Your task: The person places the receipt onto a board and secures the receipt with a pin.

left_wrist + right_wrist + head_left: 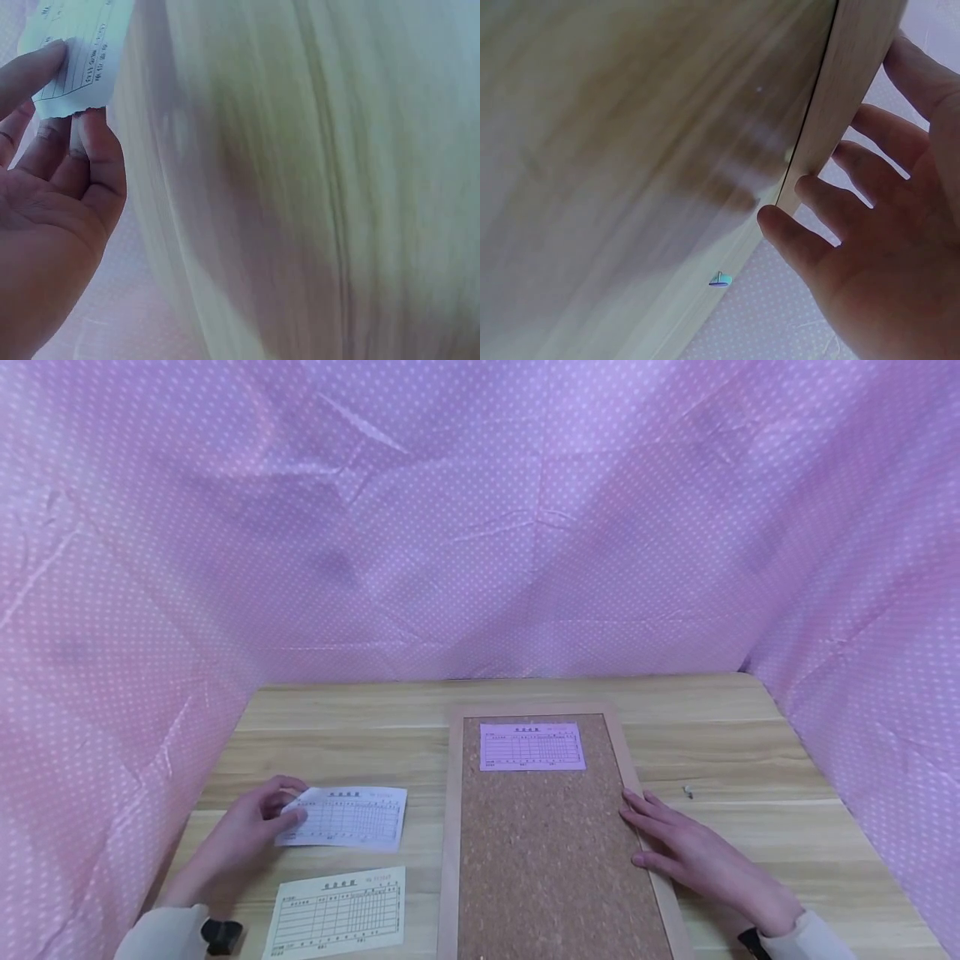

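Note:
My left hand (258,814) pinches the left end of a white printed form slip (348,818) between thumb and fingers. In the left wrist view the thumb lies across the printed face of the slip (82,67), and the fingers are behind it. My right hand (678,843) rests with extended fingers on the right frame edge of a cork board (551,852). In the right wrist view its fingertips touch the side of the wooden frame (840,97). A pink-purple form slip (531,747) lies flat near the top of the cork.
A pale yellow form slip (337,910) lies on the wooden table (360,710) left of the board. Right of the board sits a small push pin (720,280). Pink dotted cloth (480,527) hangs around the table's back and sides.

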Motion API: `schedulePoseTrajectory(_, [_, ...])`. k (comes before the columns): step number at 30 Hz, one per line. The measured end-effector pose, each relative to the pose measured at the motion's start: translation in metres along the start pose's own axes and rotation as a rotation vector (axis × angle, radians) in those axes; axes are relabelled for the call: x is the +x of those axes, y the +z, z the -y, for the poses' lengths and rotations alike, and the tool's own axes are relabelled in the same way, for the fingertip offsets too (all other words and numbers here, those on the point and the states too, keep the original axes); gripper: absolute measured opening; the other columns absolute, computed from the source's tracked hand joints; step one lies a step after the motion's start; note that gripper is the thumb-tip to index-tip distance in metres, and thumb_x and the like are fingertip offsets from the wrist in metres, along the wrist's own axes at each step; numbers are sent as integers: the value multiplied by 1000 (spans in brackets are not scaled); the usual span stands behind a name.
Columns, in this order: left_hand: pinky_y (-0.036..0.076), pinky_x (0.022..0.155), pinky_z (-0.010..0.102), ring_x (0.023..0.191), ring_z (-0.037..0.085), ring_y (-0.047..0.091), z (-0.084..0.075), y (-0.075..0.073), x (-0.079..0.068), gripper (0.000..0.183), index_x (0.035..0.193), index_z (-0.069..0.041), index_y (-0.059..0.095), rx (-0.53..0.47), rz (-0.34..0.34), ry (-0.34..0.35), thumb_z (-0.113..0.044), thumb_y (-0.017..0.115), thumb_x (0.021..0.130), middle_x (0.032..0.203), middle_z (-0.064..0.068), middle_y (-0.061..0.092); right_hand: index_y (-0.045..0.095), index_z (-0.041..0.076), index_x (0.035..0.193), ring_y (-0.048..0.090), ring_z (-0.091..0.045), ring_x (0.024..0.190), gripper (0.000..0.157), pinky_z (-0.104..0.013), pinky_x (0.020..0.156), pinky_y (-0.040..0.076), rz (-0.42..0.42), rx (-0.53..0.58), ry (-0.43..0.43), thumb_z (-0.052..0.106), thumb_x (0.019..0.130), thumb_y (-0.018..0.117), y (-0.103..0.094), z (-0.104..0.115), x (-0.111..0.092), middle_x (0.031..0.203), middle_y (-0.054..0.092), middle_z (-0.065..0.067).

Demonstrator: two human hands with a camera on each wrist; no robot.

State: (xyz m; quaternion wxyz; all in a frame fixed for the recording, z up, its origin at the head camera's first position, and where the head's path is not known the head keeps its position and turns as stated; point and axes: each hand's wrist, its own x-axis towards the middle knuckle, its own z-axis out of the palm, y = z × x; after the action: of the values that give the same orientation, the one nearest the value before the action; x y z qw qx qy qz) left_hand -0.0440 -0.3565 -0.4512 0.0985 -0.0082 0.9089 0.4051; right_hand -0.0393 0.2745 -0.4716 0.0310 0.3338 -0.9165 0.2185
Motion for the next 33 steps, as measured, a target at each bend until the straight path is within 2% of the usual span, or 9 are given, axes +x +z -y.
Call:
schedulePoseTrajectory(7, [48, 75, 25, 88, 11, 64, -5, 1, -3, 38, 133, -6, 55, -72, -35, 15, -16, 70, 99, 106, 8, 72, 63, 4, 142, 52, -46, 131, 60, -5, 112, 10, -13, -17, -20, 34, 92, 78, 1, -1, 0, 154, 51, -15])
schedulePoseTrajectory(14, [52, 76, 24, 90, 11, 67, -16, 5, -7, 42, 135, -3, 55, -135, -77, 23, -17, 71, 99, 109, 11, 72, 62, 5, 143, 51, -46, 133, 60, -5, 112, 10, -1, -12, -1, 35, 93, 77, 0, -1, 0, 154, 51, -14])
schedulePoseTrajectory(26, [58, 72, 27, 85, 13, 71, -39, 19, -11, 41, 132, 3, 55, -282, -80, 98, -6, 72, 96, 108, 16, 74, 64, 3, 140, 53, -46, 131, 59, -5, 112, 11, -23, -15, -24, 32, 91, 79, 2, -1, -1, 152, 53, -16])
schedulePoseTrajectory(30, [58, 70, 26, 83, 12, 71, -47, 24, -11, 39, 130, 3, 57, -288, -90, 125, -5, 72, 95, 104, 14, 74, 64, 4, 140, 52, -46, 131, 59, -5, 112, 11, -22, -12, -24, 32, 91, 78, 1, -1, 0, 152, 53, -16])
schedulePoseTrajectory(33, [57, 69, 26, 82, 12, 70, -52, 28, -10, 38, 130, 3, 57, -289, -96, 151, -3, 72, 95, 105, 16, 74, 64, 3, 140, 52, -46, 131, 59, -5, 112, 11, -20, -12, -20, 32, 91, 78, 1, 0, 0, 152, 53, -16])
